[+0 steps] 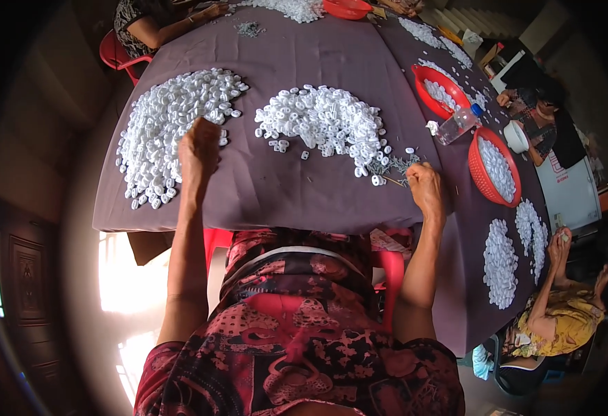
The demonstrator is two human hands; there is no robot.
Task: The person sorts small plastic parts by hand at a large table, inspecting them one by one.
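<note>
Left pile of small white plastic rings (169,121) sits on the counter (304,187), purple cloth. Left hand (198,149) at its right edge, fingers curled together; can't tell what they pinch. Right hand (425,188) fingers closed beside grey metal pins (397,165), by the middle pile (325,121). Red baskets (494,166) right.

purple-clothed table (332,48) | red chair (113,52) | sunlit floor (120,277) | dark wooden door (27,277)

Matt purple cloth (318,55) covers the table; white plastic pieces (325,118) look smooth, baskets (488,177) glossy red plastic.
</note>
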